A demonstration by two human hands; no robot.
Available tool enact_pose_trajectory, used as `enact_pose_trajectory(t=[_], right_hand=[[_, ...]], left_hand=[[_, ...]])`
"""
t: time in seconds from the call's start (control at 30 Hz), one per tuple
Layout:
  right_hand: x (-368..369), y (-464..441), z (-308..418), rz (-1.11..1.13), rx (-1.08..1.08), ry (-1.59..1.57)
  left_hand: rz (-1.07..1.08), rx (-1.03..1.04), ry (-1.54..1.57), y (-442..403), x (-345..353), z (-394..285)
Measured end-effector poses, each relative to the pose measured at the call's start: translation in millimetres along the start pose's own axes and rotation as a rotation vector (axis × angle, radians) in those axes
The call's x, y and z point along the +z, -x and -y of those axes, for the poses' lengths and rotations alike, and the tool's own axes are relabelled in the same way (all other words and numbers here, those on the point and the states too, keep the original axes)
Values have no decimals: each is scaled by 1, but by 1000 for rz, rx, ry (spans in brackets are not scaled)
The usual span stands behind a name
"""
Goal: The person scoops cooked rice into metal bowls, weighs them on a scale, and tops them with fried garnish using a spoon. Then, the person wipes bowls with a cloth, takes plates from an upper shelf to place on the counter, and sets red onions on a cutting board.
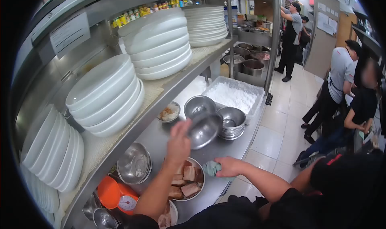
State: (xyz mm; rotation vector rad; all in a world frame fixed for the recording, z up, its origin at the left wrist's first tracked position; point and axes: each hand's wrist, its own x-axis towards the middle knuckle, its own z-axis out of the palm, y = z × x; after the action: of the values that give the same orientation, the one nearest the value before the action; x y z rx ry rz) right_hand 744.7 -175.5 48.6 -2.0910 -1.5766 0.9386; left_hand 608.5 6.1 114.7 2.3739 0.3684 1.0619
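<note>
My left hand point(179, 142), slightly blurred, has its fingers at the rim of a tilted steel bowl point(204, 133) held above the counter. A folded pale green cloth point(211, 168) is gripped in my right hand point(230, 166), close to the side of a round bowl. Thick browned chunks of pork belly point(189, 189) fill that bowl, below my left forearm. Just past the held bowl stand a stack of steel bowls point(231, 122) and another steel bowl point(199, 106). A small bowl of white and brown food point(169, 112) sits behind my left hand.
White dishes point(106, 96) are stacked on the shelf point(157, 93) at left. A tub of white powder point(235, 93) stands on the counter's far end. An orange kitchen scale point(116, 195) and steel bowls point(134, 163) are at near left. Several people work along the aisle point(277, 132).
</note>
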Motion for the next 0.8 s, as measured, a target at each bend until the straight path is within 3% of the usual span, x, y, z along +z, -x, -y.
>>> enact_pose_trajectory(t=[0.17, 0.27, 0.37, 0.47, 0.63, 0.67, 0.7, 0.73, 0.77, 0.8], right_hand=[[1, -12, -16, -188, 289, -149], [17, -29, -25, -381, 278, -81], [34, -33, -22, -513, 256, 387], [68, -71, -64, -489, 291, 273], [64, -189, -53, -386, 178, 230], [65, -217, -38, -370, 238, 154], [72, -241, -24, -332, 207, 222], [122, -284, -33, -600, -73, 271], [41, -212, 36, -6, -104, -18], [48, -198, 40, -74, -345, -384]], left_hand=[[-33, -261, 235, -17, -26, 11], [-10, -377, 279, -8, -31, 26], [1, -495, 231, 10, -49, 35], [-78, -613, 142, 35, -82, 41], [-179, -647, 98, 71, -126, 28], [-210, -635, 78, 73, -123, 16], [-269, -614, 81, 90, -120, 34], [-189, -642, 60, 83, -121, 8], [-212, -715, 274, 84, -118, 6], [-200, -586, 401, 86, -115, 19]])
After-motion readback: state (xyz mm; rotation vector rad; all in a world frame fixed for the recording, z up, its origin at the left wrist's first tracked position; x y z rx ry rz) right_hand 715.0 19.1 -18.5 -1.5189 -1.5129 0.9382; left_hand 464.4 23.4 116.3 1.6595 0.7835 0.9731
